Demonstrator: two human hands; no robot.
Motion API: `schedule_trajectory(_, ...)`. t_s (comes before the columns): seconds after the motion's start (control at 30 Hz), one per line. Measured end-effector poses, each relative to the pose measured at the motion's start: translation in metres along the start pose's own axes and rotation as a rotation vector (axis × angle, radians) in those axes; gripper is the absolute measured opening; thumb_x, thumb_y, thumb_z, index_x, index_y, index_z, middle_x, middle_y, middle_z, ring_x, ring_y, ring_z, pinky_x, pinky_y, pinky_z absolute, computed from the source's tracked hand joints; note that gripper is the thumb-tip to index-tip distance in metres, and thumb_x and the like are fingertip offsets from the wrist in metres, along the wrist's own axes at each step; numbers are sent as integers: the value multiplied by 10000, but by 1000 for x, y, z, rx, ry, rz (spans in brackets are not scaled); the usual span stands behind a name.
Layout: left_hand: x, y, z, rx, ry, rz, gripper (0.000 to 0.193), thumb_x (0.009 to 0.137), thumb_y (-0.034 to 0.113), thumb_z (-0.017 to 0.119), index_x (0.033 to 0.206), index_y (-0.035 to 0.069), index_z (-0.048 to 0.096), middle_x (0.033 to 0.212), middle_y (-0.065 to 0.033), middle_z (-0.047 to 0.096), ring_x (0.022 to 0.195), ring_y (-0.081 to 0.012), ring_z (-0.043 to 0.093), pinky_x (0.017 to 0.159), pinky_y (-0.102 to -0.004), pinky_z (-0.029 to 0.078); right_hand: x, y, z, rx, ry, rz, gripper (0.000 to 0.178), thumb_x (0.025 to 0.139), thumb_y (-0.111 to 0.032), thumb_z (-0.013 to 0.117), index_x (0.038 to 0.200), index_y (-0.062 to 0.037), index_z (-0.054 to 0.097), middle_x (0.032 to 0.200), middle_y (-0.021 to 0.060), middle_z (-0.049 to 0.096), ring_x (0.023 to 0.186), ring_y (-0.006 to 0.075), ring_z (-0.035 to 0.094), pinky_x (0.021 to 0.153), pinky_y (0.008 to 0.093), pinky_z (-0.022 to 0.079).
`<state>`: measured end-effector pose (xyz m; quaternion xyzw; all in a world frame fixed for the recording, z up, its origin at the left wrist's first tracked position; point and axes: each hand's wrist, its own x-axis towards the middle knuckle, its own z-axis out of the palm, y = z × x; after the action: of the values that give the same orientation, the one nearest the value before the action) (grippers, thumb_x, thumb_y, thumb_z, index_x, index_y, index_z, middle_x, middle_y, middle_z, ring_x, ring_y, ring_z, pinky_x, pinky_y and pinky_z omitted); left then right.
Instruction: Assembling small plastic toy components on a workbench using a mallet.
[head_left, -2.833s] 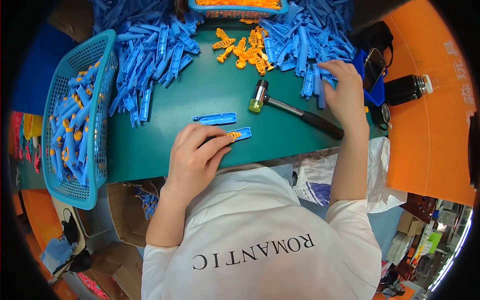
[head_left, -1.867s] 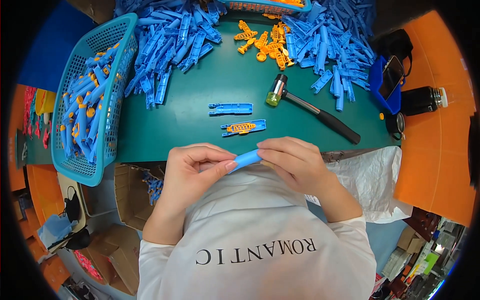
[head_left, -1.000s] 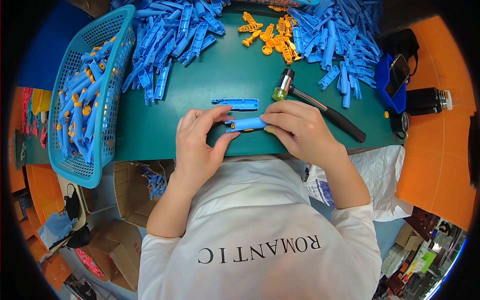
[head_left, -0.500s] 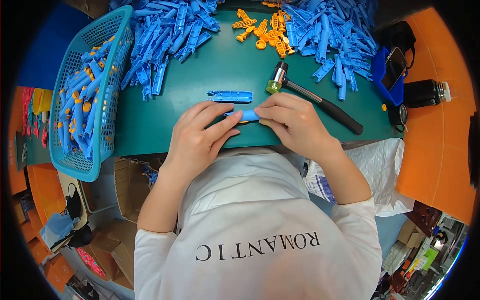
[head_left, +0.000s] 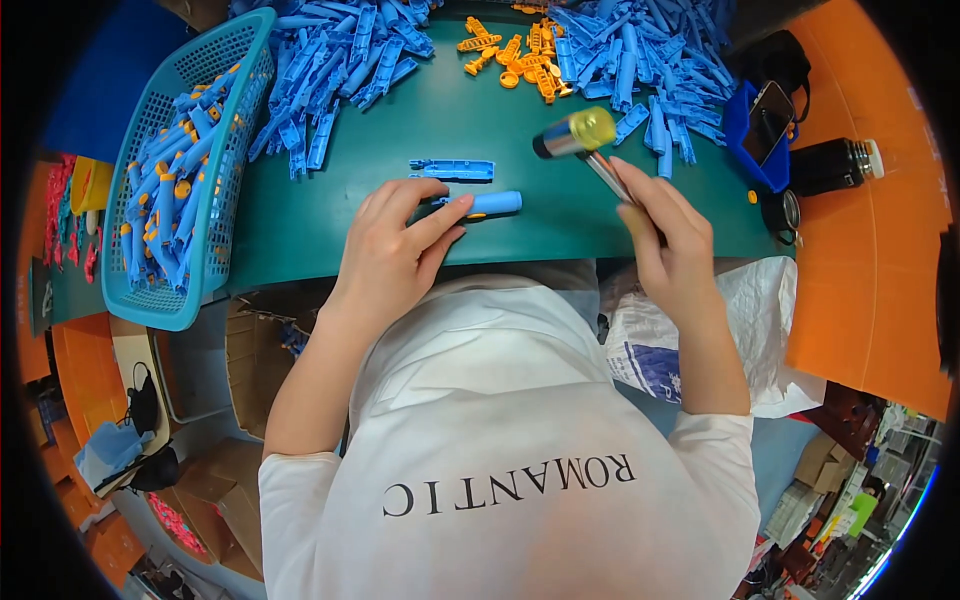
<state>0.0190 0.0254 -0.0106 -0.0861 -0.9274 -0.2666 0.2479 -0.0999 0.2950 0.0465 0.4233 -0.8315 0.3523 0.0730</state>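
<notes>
Two hands busy: left pins part, right holds mallet.
Left hand (head_left: 390, 255) fingers press the blue part (head_left: 487, 204) flat on the green desk (head_left: 300, 215); its long axis runs left-right, free end toward the right hand (head_left: 668, 243). Right fingers are wrapped round the mallet (head_left: 588, 140) handle, head raised up and right of the part. A spare shell (head_left: 452, 169) lies just behind.
</notes>
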Motion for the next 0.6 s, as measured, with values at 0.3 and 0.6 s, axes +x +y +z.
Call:
schedule_trajectory(0.3,1,0,-1,-5,-11,-11,321,826,43,782,1134,132,771,1122,-86,666,1016,-299,627,865,-403,487,-11,-20,11,-31,-69,-49,541,875,25,693,1397,-102,626,788,128,554,635,301,547,578,394,462)
schedule_trajectory(0.6,-6,-6,5,-220,74,-185,607,827,32,785,1368,80,514,1007,-86,703,1011,-303,629,930,-430,453,-2,-35,34,-47,-111,-108,525,894,-4,689,1405,-100,621,784,107,571,637,286,559,581,376,470)
